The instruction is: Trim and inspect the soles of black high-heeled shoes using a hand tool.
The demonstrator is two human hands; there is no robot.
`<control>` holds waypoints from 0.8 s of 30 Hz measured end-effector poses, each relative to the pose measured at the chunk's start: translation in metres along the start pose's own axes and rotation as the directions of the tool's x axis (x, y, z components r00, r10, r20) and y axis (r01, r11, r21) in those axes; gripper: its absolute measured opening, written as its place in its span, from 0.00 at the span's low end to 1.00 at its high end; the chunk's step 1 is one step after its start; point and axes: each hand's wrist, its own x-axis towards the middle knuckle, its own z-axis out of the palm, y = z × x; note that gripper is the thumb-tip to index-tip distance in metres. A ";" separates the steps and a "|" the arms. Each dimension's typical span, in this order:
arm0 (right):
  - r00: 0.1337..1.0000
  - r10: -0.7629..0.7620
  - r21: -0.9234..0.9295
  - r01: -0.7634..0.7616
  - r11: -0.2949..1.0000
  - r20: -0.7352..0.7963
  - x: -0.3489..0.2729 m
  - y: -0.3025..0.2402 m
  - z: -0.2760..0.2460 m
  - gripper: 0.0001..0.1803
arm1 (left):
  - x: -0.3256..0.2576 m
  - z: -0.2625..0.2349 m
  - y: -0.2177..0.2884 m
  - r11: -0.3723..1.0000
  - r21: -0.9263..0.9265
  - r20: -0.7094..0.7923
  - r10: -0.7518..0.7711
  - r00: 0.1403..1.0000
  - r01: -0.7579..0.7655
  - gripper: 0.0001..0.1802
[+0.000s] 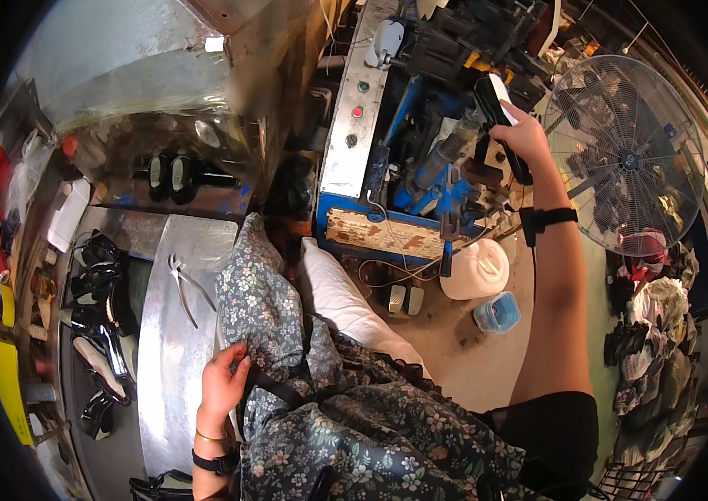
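Note:
My right hand (522, 135) reaches out to the machine at the far side and grips a black shoe (487, 102) with a white strip along it. The shoe is against or just above the dark upper parts of the machine (445, 50); I cannot tell whether they touch. My left hand (224, 380) hovers by my lap, beside the dark floral apron (345, 417), its fingers loosely bent with nothing seen in them. Pincers (187, 288) with metal handles lie on the shiny metal bench top (174, 367) to the left.
A control panel (354, 125) with buttons runs along the machine's left side. Black shoes (103, 317) fill a shelf at left; another pair (172, 177) stands further back. A large caged fan (627, 159) is at right. A white jug (475, 269) and blue container (497, 313) stand on the floor.

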 end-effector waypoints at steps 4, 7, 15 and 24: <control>0.999 0.027 0.022 -0.028 0.999 0.040 0.018 0.008 0.003 0.44 | 0.001 0.001 0.004 0.999 0.042 0.006 0.035 0.999 -0.035 0.15; 0.993 0.023 0.199 -0.046 0.979 0.114 0.017 0.014 -0.008 0.44 | -0.005 -0.001 -0.003 0.995 0.060 -0.012 0.079 0.997 -0.079 0.15; 0.988 -0.139 -0.246 0.151 0.957 0.067 0.005 -0.013 0.050 0.50 | -0.015 -0.004 -0.018 0.998 -0.026 -0.047 -0.066 0.997 0.065 0.15; 0.964 -0.239 -0.382 0.181 0.907 -0.112 -0.002 0.060 0.071 0.43 | 0.036 -0.082 -0.138 0.870 0.469 -0.471 0.102 0.876 0.151 0.26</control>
